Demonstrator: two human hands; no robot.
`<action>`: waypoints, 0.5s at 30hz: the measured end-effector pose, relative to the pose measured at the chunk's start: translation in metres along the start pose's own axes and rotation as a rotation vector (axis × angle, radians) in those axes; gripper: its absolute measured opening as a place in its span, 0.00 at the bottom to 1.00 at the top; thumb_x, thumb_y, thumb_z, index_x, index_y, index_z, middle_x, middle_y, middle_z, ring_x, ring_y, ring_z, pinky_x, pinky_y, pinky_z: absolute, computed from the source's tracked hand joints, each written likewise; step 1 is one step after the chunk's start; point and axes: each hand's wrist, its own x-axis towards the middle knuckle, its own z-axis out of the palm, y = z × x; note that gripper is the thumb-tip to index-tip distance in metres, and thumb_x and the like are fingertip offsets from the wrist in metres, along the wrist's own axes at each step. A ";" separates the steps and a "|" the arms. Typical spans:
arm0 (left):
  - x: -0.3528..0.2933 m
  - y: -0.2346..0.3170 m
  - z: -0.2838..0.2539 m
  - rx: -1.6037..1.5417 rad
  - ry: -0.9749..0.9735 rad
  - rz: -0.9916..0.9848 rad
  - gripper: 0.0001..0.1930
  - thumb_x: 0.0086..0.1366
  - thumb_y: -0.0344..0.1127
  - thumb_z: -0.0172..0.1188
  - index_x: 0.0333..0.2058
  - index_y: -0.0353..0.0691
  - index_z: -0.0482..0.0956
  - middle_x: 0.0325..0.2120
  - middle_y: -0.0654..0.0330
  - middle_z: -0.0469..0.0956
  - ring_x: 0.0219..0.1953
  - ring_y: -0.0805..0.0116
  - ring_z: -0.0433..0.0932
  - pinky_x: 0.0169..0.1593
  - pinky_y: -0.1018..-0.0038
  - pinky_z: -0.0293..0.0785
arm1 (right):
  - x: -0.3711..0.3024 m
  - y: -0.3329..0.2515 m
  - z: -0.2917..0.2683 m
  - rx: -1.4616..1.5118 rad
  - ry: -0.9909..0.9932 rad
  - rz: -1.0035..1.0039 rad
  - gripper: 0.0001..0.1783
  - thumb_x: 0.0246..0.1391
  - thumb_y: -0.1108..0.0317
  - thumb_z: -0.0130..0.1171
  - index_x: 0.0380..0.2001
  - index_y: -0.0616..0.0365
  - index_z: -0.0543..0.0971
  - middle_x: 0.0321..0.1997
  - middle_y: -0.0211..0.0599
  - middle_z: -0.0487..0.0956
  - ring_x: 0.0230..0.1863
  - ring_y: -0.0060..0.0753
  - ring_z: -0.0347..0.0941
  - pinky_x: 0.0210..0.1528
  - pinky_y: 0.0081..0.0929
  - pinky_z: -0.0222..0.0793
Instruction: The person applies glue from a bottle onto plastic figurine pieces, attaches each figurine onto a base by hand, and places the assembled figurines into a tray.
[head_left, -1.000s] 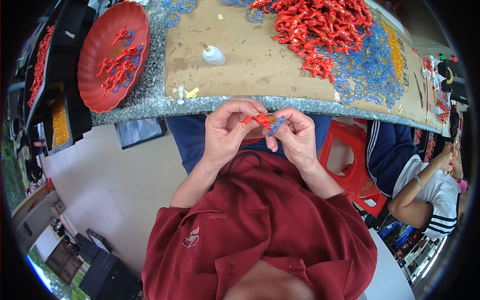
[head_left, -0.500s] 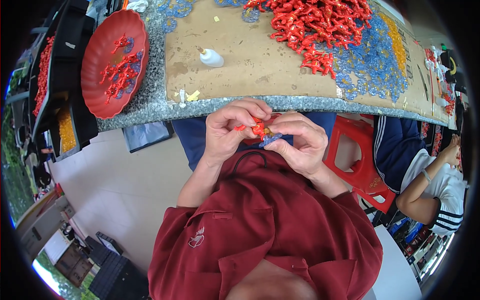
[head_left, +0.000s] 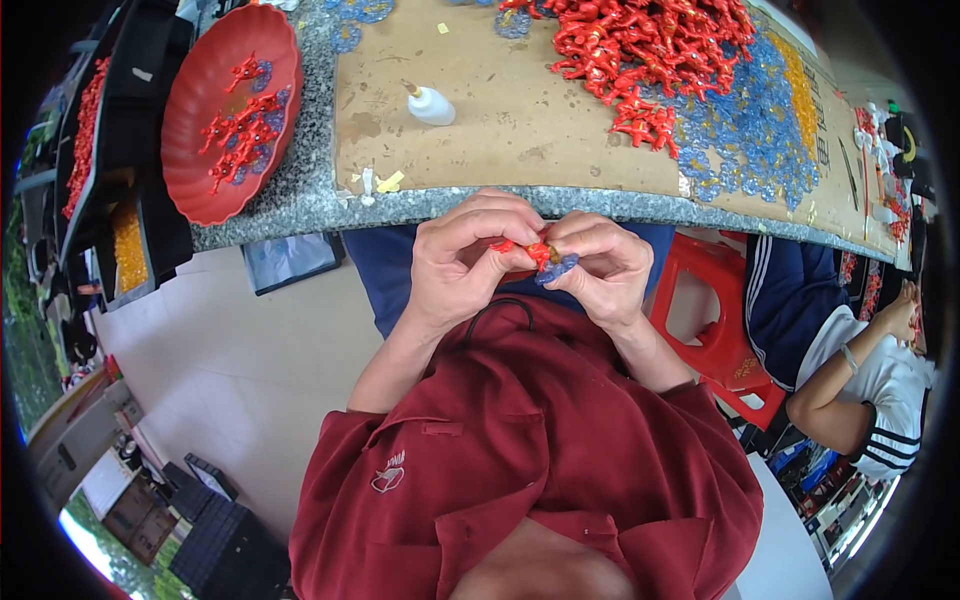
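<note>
A red stool (head_left: 732,362), pale floor (head_left: 235,350) and (lower left) black boxes (head_left: 228,550), possibly crates.

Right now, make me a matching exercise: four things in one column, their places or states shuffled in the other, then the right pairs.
Column one:
1. white bottle
2. red dish
3. left hand
4. red stool

Column two:
A. below the level of the worktop, toward the picture's right
B. pinching a small red figure
C. on the brown cardboard
D. left of the cardboard, with red-and-blue pieces in it

Right pairs: 1-C, 2-D, 3-B, 4-A.
</note>
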 end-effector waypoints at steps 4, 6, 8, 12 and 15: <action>-0.001 0.013 -0.002 -0.134 0.077 -0.110 0.11 0.47 0.17 0.60 0.31 0.34 0.76 0.30 0.54 0.76 0.35 0.66 0.76 0.37 0.75 0.73 | 0.002 -0.003 0.007 0.111 0.016 0.093 0.16 0.34 0.85 0.65 0.31 0.66 0.76 0.34 0.43 0.76 0.37 0.31 0.73 0.38 0.25 0.69; 0.002 0.022 -0.016 -0.084 0.073 -0.067 0.12 0.47 0.17 0.61 0.32 0.33 0.76 0.30 0.55 0.76 0.35 0.68 0.75 0.36 0.77 0.73 | 0.014 -0.004 0.006 0.013 -0.070 0.100 0.21 0.31 0.82 0.67 0.35 0.65 0.75 0.38 0.43 0.75 0.38 0.30 0.72 0.40 0.23 0.68; 0.008 0.040 -0.037 0.089 0.123 0.023 0.12 0.47 0.18 0.62 0.33 0.33 0.76 0.29 0.56 0.77 0.34 0.70 0.75 0.36 0.78 0.72 | 0.026 -0.005 0.009 -0.002 -0.031 0.138 0.23 0.33 0.82 0.66 0.39 0.66 0.74 0.39 0.40 0.74 0.37 0.27 0.70 0.40 0.21 0.67; 0.018 0.085 -0.099 0.715 0.645 0.132 0.11 0.48 0.21 0.64 0.33 0.32 0.77 0.28 0.60 0.77 0.28 0.76 0.73 0.33 0.81 0.69 | 0.046 -0.007 0.006 -0.194 0.109 0.203 0.19 0.41 0.80 0.62 0.41 0.66 0.73 0.39 0.36 0.74 0.35 0.20 0.68 0.38 0.16 0.65; 0.026 0.112 -0.147 1.103 0.801 -0.025 0.11 0.49 0.27 0.66 0.32 0.31 0.78 0.24 0.64 0.77 0.26 0.80 0.71 0.31 0.83 0.68 | 0.060 0.003 0.006 -0.346 0.134 0.197 0.17 0.43 0.79 0.61 0.40 0.66 0.74 0.39 0.34 0.74 0.34 0.19 0.68 0.37 0.15 0.66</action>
